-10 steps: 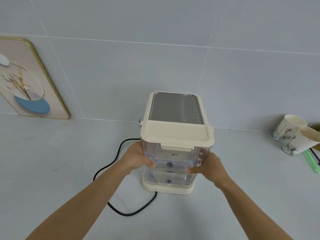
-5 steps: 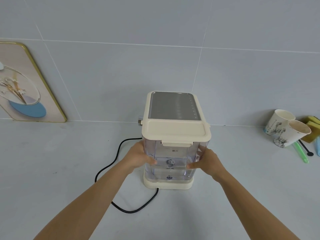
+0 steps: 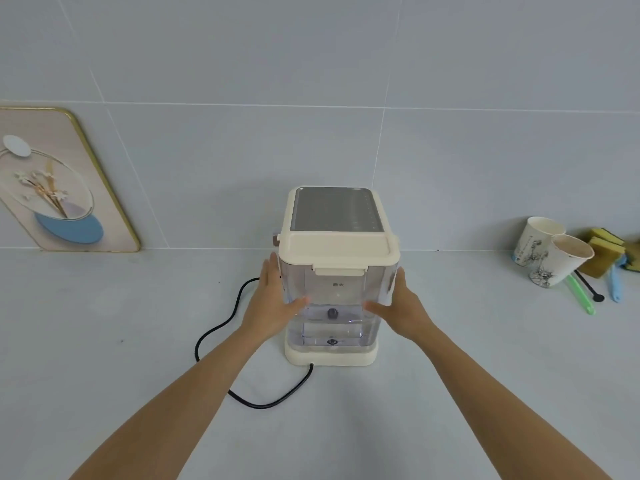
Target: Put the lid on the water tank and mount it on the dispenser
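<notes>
Clear glossy plastic water tank (image 3: 334, 292), matt cream plastic lid (image 3: 337, 252).

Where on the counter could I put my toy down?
Left, between the picture and the cord, the counter is bare. Right, it is bare between the dispenser and the cups. The right back corner is crowded: cups, sponges, sticks.

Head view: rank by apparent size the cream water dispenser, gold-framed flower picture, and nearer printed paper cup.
1. Cream water dispenser
2. Gold-framed flower picture, partly cropped, so its rank against the dispenser is unsure
3. Nearer printed paper cup
</notes>
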A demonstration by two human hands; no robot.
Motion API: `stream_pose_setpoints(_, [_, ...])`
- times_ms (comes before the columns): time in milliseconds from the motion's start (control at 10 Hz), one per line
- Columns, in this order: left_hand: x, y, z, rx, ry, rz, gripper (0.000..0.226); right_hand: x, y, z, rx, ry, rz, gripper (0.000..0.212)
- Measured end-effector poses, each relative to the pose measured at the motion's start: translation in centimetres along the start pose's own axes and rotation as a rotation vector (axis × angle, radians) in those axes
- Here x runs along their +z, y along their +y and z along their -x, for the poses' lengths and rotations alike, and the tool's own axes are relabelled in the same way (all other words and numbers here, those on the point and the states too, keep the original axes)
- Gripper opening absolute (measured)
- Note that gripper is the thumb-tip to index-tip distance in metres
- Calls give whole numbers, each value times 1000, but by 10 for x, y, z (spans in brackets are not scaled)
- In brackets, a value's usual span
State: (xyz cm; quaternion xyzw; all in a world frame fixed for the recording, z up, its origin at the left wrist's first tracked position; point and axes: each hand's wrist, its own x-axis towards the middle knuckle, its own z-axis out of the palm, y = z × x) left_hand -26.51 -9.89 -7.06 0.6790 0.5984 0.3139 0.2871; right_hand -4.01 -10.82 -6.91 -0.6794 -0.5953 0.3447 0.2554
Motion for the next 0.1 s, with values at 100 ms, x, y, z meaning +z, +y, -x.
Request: stream_pose_setpoints(100, [1, 16, 14, -3, 160, -170, 93, -11, -9, 14, -128, 35, 36, 100])
